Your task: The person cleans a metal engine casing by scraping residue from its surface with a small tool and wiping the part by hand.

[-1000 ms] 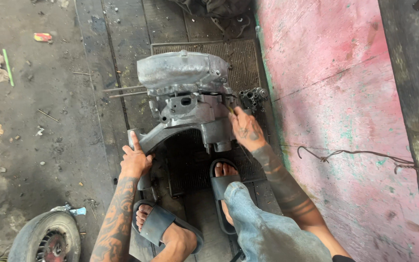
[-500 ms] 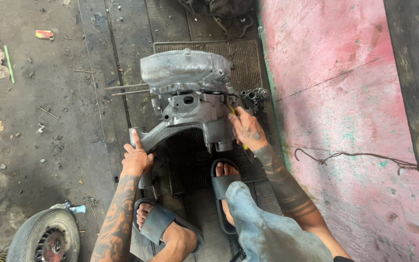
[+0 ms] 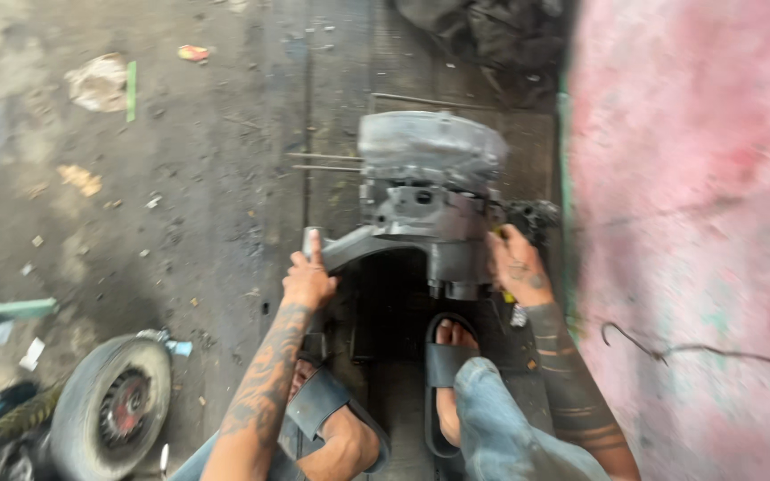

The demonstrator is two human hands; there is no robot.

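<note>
Grey metal engine casing (image 3: 425, 191) on dirty floor (image 3: 180, 205); left hand (image 3: 307, 281) clenched on its arm, right hand (image 3: 519, 265) gripping its right side; small wheel (image 3: 110, 405) well left.

Both hands forward, arms extended; left hand (image 3: 307, 281) fingers curled in grip, right hand (image 3: 517, 264) clenched, wrist bent

— We see soft, even daylight here, with no hard shadows on the floor (image 3: 180, 223).

— Agreed, though we lose detail everywhere to motion blur; the pink wall (image 3: 697, 178) looks smeared and slightly washed out.

— The gap under the engine casing (image 3: 430, 178) stays dark to us.
</note>
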